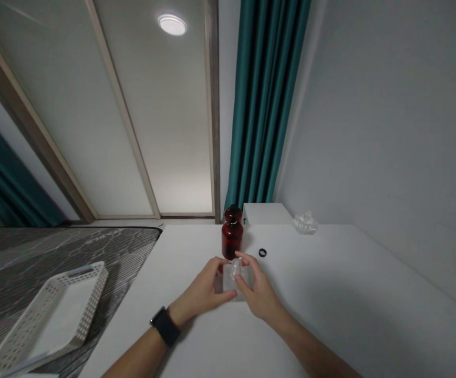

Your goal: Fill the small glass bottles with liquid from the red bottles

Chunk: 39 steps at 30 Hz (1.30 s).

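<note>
A clear, squarish container [228,282] sits on the white table between my two hands. My left hand [205,289] grips its left side, thumb along the near edge and fingers at the far corner. On top of it is a small clear knob-like piece [235,266], which my right hand [256,289] pinches between thumb and fingers. Whether this piece is a separate stopper or part of the container, I cannot tell. Just beyond my hands stands a dark red-brown glass bottle [231,241] with a rounded top. A small black ring [262,253] lies to its right.
A clear glass dish with a peaked lid [306,223] stands at the table's far right. Behind the white table [196,346] is a white box-like piece [267,212]. A white perforated basket [50,320] is at the lower left, over a grey patterned surface. The wall borders the right side.
</note>
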{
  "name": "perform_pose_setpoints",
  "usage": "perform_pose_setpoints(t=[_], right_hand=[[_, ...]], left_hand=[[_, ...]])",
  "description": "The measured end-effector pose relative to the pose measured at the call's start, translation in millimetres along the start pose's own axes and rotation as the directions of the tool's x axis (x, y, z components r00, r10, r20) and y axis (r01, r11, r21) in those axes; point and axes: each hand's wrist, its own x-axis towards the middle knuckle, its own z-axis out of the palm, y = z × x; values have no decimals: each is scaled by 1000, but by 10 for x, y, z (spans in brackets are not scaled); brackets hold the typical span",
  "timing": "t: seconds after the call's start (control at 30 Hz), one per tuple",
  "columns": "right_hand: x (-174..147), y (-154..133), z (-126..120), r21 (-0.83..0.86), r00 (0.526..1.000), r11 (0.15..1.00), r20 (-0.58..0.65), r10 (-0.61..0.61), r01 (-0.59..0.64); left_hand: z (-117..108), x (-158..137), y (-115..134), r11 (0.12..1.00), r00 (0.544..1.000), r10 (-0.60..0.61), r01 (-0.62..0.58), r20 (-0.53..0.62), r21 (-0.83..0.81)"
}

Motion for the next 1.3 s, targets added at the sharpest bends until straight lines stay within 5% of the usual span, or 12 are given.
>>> perform_pose_setpoints(t=[0.27,0.57,0.9,1.3], right_hand=[[66,-46,-128,132,982,990,188,29,-54],[-61,38,87,33,998,998,-8,55,-55],[54,-62,-147,91,973,993,227,53,-76],[-49,-54,-6,-79,997,996,62,37,-32]], left_hand=[[7,-7,1,1000,1000,-13,13,-4,-22],[17,8,13,998,999,-41,40,-7,-47],[38,2,-4,997,999,-52,51,-17,-54],[6,10,45,999,999,-34,34,-1,-35]])
